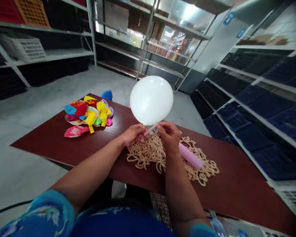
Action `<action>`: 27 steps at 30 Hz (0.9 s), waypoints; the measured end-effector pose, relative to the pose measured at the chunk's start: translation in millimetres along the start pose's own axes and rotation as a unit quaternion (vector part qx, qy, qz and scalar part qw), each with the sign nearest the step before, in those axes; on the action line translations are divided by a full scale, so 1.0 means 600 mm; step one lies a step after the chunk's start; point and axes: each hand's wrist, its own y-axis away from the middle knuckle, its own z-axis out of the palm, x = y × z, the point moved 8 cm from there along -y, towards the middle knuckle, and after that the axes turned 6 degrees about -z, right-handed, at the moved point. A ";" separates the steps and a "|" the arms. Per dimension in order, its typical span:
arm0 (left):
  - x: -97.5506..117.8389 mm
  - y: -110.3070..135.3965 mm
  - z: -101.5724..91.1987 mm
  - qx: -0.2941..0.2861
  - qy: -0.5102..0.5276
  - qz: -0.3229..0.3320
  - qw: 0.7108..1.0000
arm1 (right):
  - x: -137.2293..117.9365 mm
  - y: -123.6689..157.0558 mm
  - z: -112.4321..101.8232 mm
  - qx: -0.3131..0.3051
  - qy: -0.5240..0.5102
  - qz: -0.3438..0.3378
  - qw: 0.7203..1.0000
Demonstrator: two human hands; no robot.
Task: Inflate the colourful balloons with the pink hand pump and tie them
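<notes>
A white inflated balloon [151, 100] stands above the table's far edge, neck down. My left hand [136, 134] is closed in a pinch at the balloon's neck. My right hand [169, 133] is closed too, its fingers gripping a pale band [151, 129] that stretches across to the left fingertips. Whether the band loops round the neck I cannot tell. Below both hands spreads a heap of beige curly bands [148, 153]. A pink cylinder [191, 156] lies on that heap, just right of my right wrist, which hides its near end.
A pile of colourful limp balloons [88, 112] lies on the left of the brown table [108, 144]. A blue balloon [107, 95] shows at its far edge. Metal shelves [148, 46] stand behind, with dark bins [266, 112] racked on the right and a white crate [27, 49] at left.
</notes>
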 end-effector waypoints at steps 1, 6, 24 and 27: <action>0.000 0.000 0.002 -0.005 0.000 0.001 1.000 | -0.001 -0.001 -0.002 0.006 0.000 -0.004 1.000; 0.002 0.004 0.008 -0.015 -0.016 -0.006 1.000 | -0.002 -0.003 -0.009 0.041 0.012 -0.012 0.999; 0.068 0.016 -0.019 0.198 -0.464 0.255 0.825 | -0.094 -0.016 0.057 0.032 -0.021 -0.049 0.998; 0.070 0.012 -0.027 0.230 -0.335 0.244 0.881 | -0.132 -0.024 0.147 -0.133 0.022 -0.114 0.984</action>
